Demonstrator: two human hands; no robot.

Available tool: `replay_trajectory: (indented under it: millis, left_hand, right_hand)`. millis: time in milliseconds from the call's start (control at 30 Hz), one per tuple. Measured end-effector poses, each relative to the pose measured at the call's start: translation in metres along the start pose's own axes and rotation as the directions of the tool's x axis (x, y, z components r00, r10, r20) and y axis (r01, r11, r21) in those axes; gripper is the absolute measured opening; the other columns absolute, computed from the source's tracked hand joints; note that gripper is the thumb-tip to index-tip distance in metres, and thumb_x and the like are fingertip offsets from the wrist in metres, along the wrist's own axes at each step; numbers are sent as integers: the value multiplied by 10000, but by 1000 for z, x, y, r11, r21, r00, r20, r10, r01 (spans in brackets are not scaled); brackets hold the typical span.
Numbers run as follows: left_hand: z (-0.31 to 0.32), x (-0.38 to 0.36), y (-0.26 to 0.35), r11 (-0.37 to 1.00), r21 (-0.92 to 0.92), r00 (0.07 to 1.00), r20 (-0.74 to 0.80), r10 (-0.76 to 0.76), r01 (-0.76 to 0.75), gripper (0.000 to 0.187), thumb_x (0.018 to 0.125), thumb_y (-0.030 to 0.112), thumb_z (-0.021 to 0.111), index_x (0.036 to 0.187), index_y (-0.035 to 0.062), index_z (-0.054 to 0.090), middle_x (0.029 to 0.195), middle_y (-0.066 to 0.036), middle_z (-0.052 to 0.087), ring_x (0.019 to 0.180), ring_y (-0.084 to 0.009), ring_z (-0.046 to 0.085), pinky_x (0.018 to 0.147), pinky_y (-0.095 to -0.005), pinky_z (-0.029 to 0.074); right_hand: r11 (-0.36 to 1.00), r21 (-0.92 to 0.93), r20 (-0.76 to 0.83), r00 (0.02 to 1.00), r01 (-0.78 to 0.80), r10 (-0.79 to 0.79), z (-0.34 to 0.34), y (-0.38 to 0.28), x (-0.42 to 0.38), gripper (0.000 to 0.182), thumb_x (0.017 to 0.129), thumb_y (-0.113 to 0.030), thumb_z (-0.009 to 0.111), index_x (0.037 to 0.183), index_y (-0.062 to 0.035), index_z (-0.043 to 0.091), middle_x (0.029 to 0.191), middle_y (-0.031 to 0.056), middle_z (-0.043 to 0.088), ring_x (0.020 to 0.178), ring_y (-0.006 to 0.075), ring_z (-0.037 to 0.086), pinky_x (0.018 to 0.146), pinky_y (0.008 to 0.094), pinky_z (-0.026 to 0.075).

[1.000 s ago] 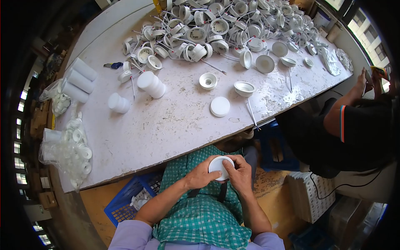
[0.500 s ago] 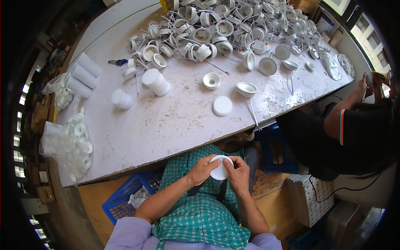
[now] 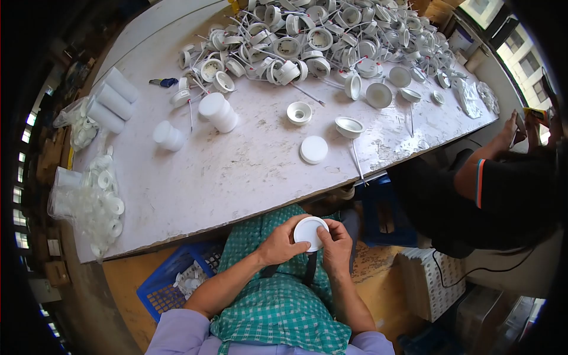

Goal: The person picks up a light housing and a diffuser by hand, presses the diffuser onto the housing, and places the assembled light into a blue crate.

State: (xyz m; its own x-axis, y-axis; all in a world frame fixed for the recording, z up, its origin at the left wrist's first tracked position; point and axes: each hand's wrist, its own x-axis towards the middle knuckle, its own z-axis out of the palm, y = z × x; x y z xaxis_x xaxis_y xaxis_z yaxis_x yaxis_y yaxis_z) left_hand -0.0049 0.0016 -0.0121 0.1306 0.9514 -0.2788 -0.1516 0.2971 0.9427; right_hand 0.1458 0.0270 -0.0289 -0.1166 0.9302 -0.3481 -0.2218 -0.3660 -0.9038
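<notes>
Above my lap, a round white downlight (image 3: 310, 232) with a raised rim and a flat pale face is held between both hands. My left hand (image 3: 278, 244) grips its left edge, the thumb lying at the lower rim. On the other side my right hand (image 3: 337, 245) pinches the right edge, its thumb pressed on the face near the rim. Whether a cable hangs behind the downlight is hidden. On the table beyond lie a white diffuser disc (image 3: 313, 149), a white ring-shaped housing (image 3: 299, 113) and a housing with a cable (image 3: 349, 127).
Many wired lamp housings (image 3: 287, 47) are heaped at the table's back. Disc stacks (image 3: 219, 112), a cutter knife (image 3: 164, 82) and bagged white rings (image 3: 97, 198) lie to the left. A blue crate (image 3: 163, 284) stands below. Another person's arm (image 3: 488, 145) is at the right.
My left thumb has slid from the downlight's face down to its lower rim, baring more of the face. The downlight stays in both hands; the view has shifted slightly.
</notes>
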Motion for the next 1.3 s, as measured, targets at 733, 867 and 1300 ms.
replay_trajectory:
  millis: [733,867,1300]
  left_hand:
    - [-17,-8,-18,754,-585,954,187,-233,299,410,978,280,409,1275,0,384,1040,-175,596,777,-228,664,579,-299,578]
    - [-16,-9,-35,838,-503,977,68,-204,210,382,969,273,430,1229,-6,444,955,-137,622,709,-193,659,509,-281,564]
    - [-115,-274,-83,733,-455,529,-835,-154,-506,368,930,223,482,1218,-2,435,969,-178,641,697,-286,674,476,-298,534]
  right_hand:
    - [987,-163,25,1000,2,2,22,-13,-13,180,848,-65,610,990,3,524,895,61,600,769,99,574,682,231,473]
    - [956,-250,52,988,154,-146,22,9,-16,165,854,-74,608,968,-4,512,881,64,593,747,95,563,664,237,469]
    - [941,-289,521,853,179,-2,71,42,-24,307,861,-105,626,1133,6,538,982,37,571,692,52,488,562,173,395]
